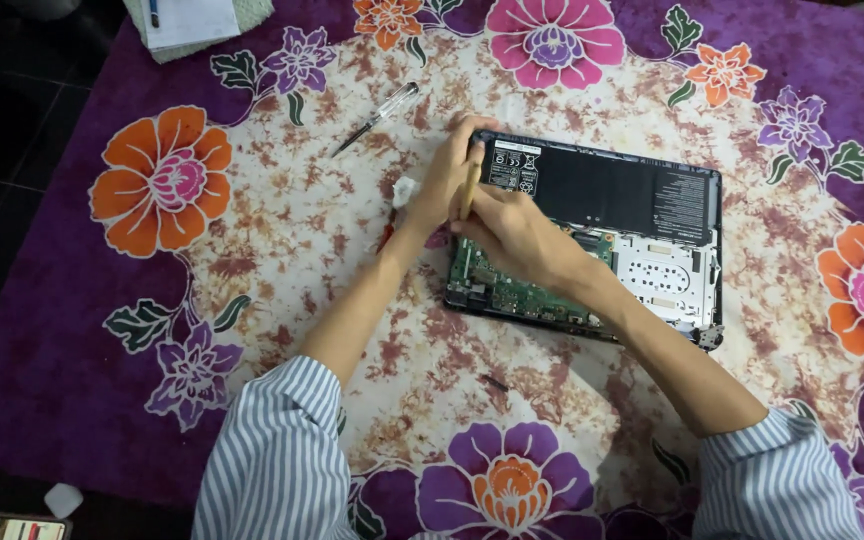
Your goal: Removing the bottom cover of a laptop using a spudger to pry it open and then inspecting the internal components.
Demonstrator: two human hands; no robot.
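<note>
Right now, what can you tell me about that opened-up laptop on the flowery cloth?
The opened laptop lies flat with its bottom cover off, on a flowered cloth. A long black battery fills its far side. Nearer, a green circuit board sits on the left and a silvery metal plate on the right. The left hand rests on its far left corner, and the right hand holds a thin yellowish tool over the board. The casing looks like dark plastic.
</note>
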